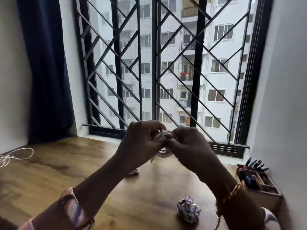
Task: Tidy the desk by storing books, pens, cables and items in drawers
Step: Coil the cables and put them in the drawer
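Observation:
Both hands are raised above the wooden desk (69, 163), in front of the window. My left hand (141, 141) and my right hand (187, 143) grip a coiled white cable (163, 152) between them, fingers curled round its loops. Most of the coil is hidden by the fingers; a few loops show below them. A second white cable (15, 155) lies loose at the desk's left edge.
A wooden organiser (259, 183) with several pens stands at the right edge of the desk. One crumpled paper ball (188, 211) lies near the front, a smaller crumpled ball (134, 171) further back. A barred window and a dark blue curtain (48, 63) rise behind the desk.

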